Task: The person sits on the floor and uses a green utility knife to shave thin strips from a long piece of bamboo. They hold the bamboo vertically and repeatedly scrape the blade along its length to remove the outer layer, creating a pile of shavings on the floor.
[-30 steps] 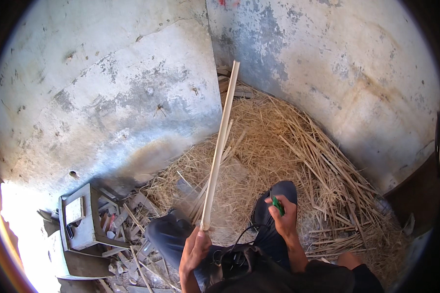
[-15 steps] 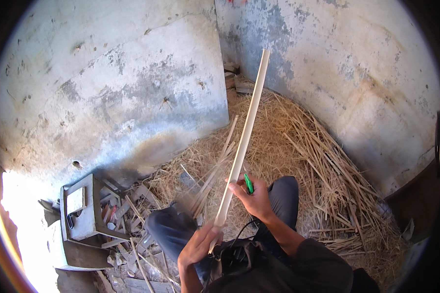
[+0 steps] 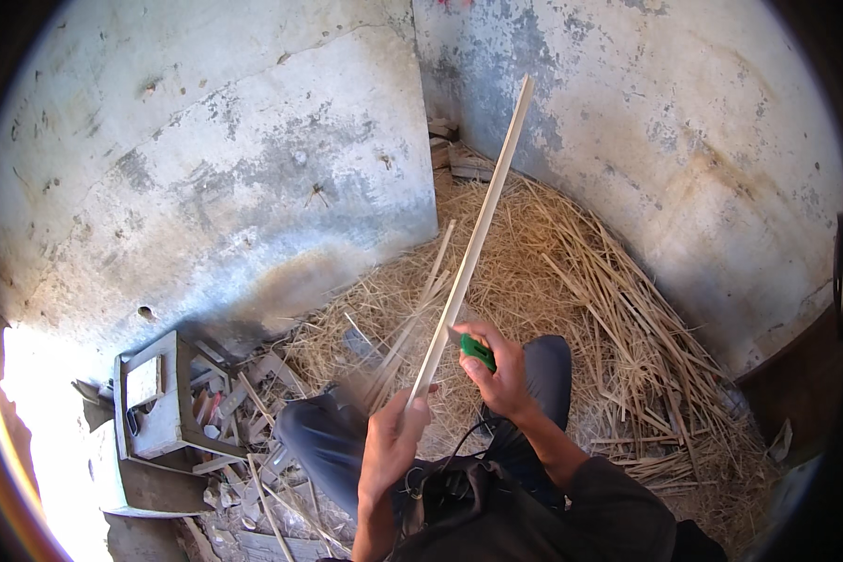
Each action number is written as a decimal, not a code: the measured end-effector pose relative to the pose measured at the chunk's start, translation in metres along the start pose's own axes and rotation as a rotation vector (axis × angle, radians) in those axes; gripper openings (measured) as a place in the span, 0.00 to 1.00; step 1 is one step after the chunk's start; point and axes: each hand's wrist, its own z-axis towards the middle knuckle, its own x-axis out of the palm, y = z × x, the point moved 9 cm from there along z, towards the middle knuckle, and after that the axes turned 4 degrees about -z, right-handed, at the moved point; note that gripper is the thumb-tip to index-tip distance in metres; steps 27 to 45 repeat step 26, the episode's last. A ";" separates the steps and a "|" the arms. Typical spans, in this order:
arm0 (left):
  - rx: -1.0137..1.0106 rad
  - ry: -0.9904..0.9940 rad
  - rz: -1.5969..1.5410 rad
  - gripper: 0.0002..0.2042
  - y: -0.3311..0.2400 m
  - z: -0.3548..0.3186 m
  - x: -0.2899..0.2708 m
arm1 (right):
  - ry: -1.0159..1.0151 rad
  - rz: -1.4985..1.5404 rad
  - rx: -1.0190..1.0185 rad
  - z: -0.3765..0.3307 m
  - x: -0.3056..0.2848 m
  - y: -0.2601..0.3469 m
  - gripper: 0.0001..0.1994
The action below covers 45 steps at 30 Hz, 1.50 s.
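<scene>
A long, pale split bamboo strip (image 3: pixel 482 227) slants up and away from my lap toward the corner of the walls. My left hand (image 3: pixel 393 440) is closed around its lower end. In my right hand (image 3: pixel 504 373) I grip a green utility knife (image 3: pixel 478 352). Its blade points left and lies at the strip's right edge, a short way above my left hand; whether it bites into the strip I cannot tell. The strip's far end is held by nothing.
Shavings (image 3: pixel 525 253) cover the floor ahead. A pile of thin strips (image 3: pixel 632 328) lies along the right wall. A worn wooden stool-like frame (image 3: pixel 164 403) stands at the left beside scraps. Peeling walls (image 3: pixel 281 159) meet at the back.
My right hand has turned the knife so that its blade meets the strip. The strip has rotated and its far end has shifted up and right. My left hand has moved slightly up.
</scene>
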 end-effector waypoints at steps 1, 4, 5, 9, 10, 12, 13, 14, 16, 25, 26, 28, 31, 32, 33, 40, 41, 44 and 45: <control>0.009 -0.007 -0.011 0.16 -0.002 0.000 0.000 | 0.031 -0.052 -0.021 0.000 -0.001 0.003 0.17; 0.042 -0.009 -0.050 0.15 -0.005 0.002 -0.002 | 0.072 -0.181 -0.113 -0.002 0.000 0.007 0.17; 0.053 -0.002 -0.049 0.15 -0.005 0.002 -0.001 | 0.078 -0.219 -0.149 -0.002 0.001 0.009 0.17; 0.068 -0.002 0.008 0.15 -0.015 0.000 0.001 | 0.068 -0.310 -0.288 -0.003 0.002 0.017 0.17; 0.064 -0.007 0.035 0.15 -0.018 0.000 0.001 | 0.047 -0.329 -0.320 -0.003 0.003 0.019 0.20; 0.159 -0.054 0.079 0.14 -0.024 0.001 0.001 | 0.030 -0.361 -0.360 -0.004 0.005 0.023 0.22; 0.206 -0.078 0.104 0.14 -0.028 0.002 0.000 | 0.032 -0.371 -0.369 -0.003 0.006 0.024 0.21; 0.223 -0.091 0.128 0.14 -0.030 0.002 0.001 | 0.034 -0.381 -0.378 -0.003 0.007 0.026 0.21; 0.257 -0.115 0.175 0.14 -0.034 0.002 0.002 | 0.034 -0.383 -0.381 -0.002 0.007 0.027 0.17; 0.216 -0.189 0.177 0.15 -0.028 0.000 0.001 | 0.036 -0.490 -0.449 0.005 0.005 0.036 0.21; 0.200 -0.188 0.171 0.16 -0.026 0.000 0.000 | 0.049 -0.505 -0.451 0.006 0.004 0.037 0.21; 0.200 -0.188 0.171 0.16 -0.026 0.000 0.000 | 0.049 -0.505 -0.451 0.006 0.004 0.037 0.21; 0.200 -0.188 0.171 0.16 -0.026 0.000 0.000 | 0.049 -0.505 -0.451 0.006 0.004 0.037 0.21; 0.200 -0.188 0.171 0.16 -0.026 0.000 0.000 | 0.049 -0.505 -0.451 0.006 0.004 0.037 0.21; 0.200 -0.188 0.171 0.16 -0.026 0.000 0.000 | 0.049 -0.505 -0.451 0.006 0.004 0.037 0.21; 0.200 -0.188 0.171 0.16 -0.026 0.000 0.000 | 0.049 -0.505 -0.451 0.006 0.004 0.037 0.21; 0.200 -0.188 0.171 0.16 -0.026 0.000 0.000 | 0.049 -0.505 -0.451 0.006 0.004 0.037 0.21; 0.200 -0.188 0.171 0.16 -0.026 0.000 0.000 | 0.049 -0.505 -0.451 0.006 0.004 0.037 0.21; 0.200 -0.188 0.171 0.16 -0.026 0.000 0.000 | 0.049 -0.505 -0.451 0.006 0.004 0.037 0.21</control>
